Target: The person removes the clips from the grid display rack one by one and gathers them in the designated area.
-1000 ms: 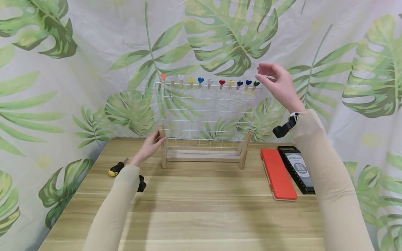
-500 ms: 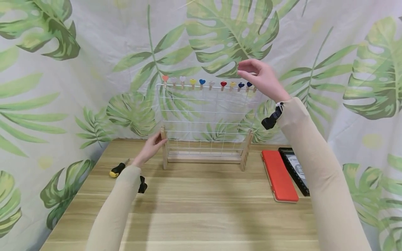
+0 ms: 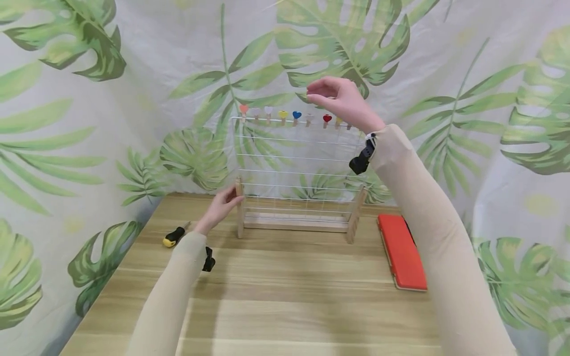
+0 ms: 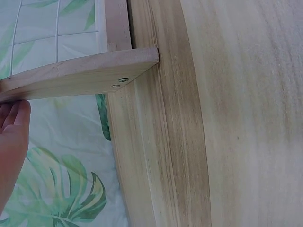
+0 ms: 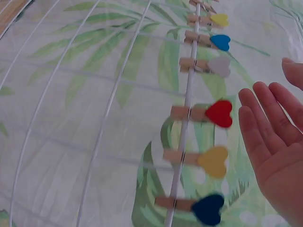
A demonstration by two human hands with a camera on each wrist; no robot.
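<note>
A white wire grid rack on a wooden stand (image 3: 296, 225) stands upright at the back of the table. Its left wooden post (image 3: 240, 212) is held by my left hand (image 3: 219, 206), thumb in front and fingers partly hidden behind. Along the top wire sits a row of heart-topped clothespins, among them an orange one (image 3: 243, 110), a blue one (image 3: 297, 115) and a red one (image 3: 327, 118). My right hand (image 3: 342, 100) hovers just above this row with fingers loosely curved and nothing in them. In the right wrist view its fingertips are beside the red clothespin (image 5: 218, 113), apart from it.
A screwdriver (image 3: 173, 237) with a black and yellow handle lies left of my left hand. On the right lies a red flat case (image 3: 403, 252), with a black item mostly hidden behind my right sleeve. A leaf-print curtain (image 3: 178, 39) hangs behind the table.
My right hand has moved left along the row of clothespins, from the right end of the rack to above the red one. My left hand stays on the post. The head view has shifted slightly.
</note>
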